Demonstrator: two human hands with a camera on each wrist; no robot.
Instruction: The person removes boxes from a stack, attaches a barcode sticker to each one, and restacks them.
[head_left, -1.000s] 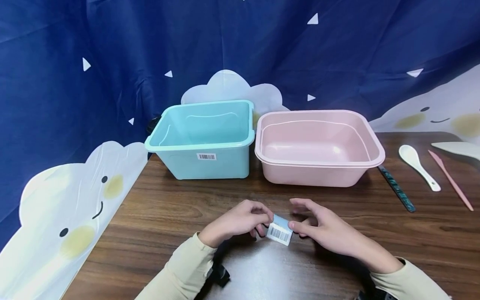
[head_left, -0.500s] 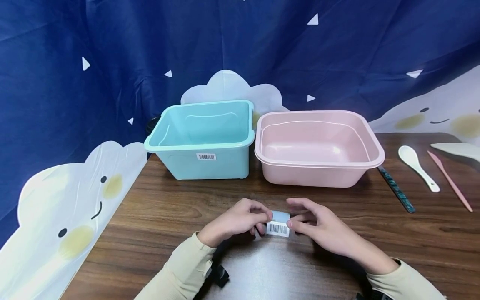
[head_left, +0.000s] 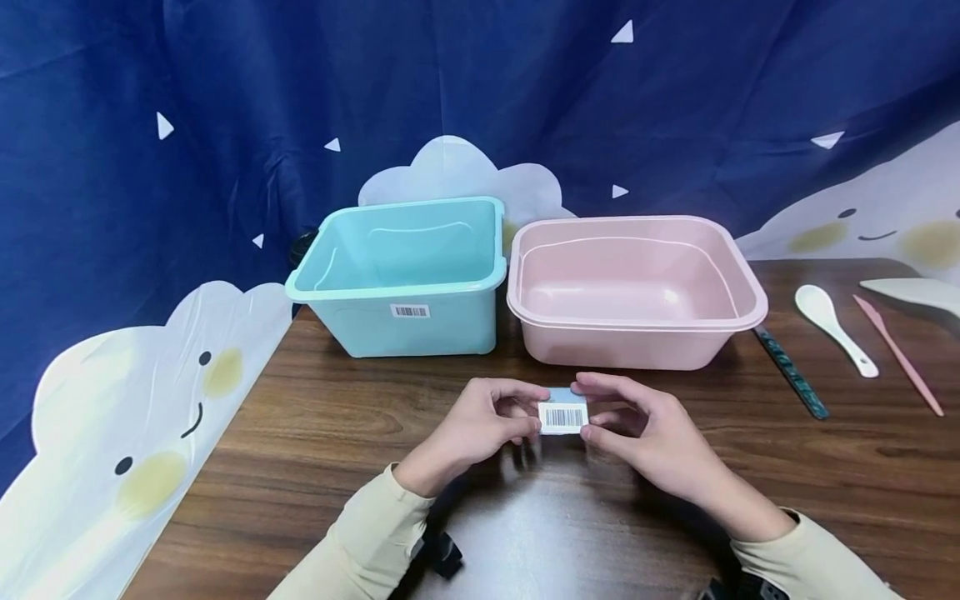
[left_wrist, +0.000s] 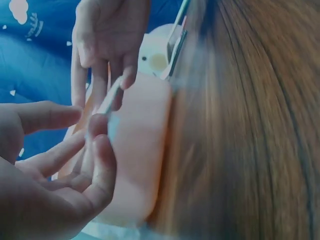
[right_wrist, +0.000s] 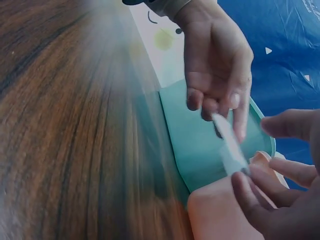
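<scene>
A small flat piece (head_left: pixel 564 417), light blue with a white barcode label, is held between the two hands above the wooden table. At its left edge, my left hand (head_left: pixel 480 425) pinches it between thumb and fingers. My right hand (head_left: pixel 660 437) pinches the opposite edge. The barcode side faces the head camera. Seen edge-on in the right wrist view, the flat piece (right_wrist: pixel 231 145) looks thin. Its far face is hidden in the head view.
Behind the hands stand a turquoise tub (head_left: pixel 405 329) and a pink tub (head_left: pixel 615 346). To the right lie a dark green patterned stick (head_left: pixel 795 379), a white spoon (head_left: pixel 836 331), a slim pink knife-like tool (head_left: pixel 900 357) and a white blade-shaped object (head_left: pixel 915 292).
The flat piece has turned from tilted to level and moved away from the body, towards the tubs. Both hands moved with it, and the left forefinger now lies along its upper corner.
</scene>
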